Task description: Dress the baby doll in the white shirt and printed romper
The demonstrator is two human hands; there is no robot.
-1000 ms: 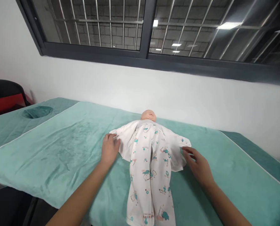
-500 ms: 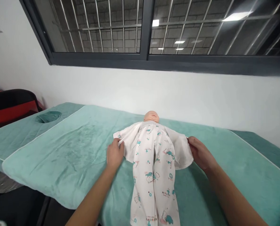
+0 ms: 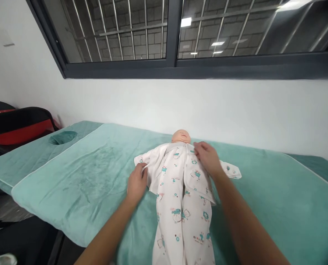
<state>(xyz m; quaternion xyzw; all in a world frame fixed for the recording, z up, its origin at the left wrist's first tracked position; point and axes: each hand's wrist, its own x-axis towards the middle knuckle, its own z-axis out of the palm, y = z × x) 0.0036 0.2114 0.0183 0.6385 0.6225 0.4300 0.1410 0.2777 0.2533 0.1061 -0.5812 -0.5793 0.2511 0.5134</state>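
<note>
Sitting at far left, a black-and-red chair (image 3: 17, 127) was behind the bed; next came a face hole (image 3: 62, 137) in the teal cover, then a teal towel (image 3: 83, 176) spread over the bed. Left hand (image 3: 137, 183) was closed on the edge of the left flap (image 3: 153, 165) of the white printed baby suit (image 3: 180, 217), pinching it out flat on the towel just beside the doll. Doll (image 3: 181, 136) lay on its back mid-towel, head toward the wall, with the suit on it and its legs trailing toward the camera. Right hand (image 3: 208, 158) lay on the right flap (image 3: 196, 177), which was drawn over the doll's chest. Could not tell if the fingers pinched the cloth or only pressed it. 1 sleeve (image 3: 231, 171) lay flat on the towel right of that hand. Judgement: the step looked like lapping the 2 flaps over the chest. Doing it well probably meant light, flat pressure on the right flap, no bunching at the neck, left flap pulled taut, and edges lined up.
</note>
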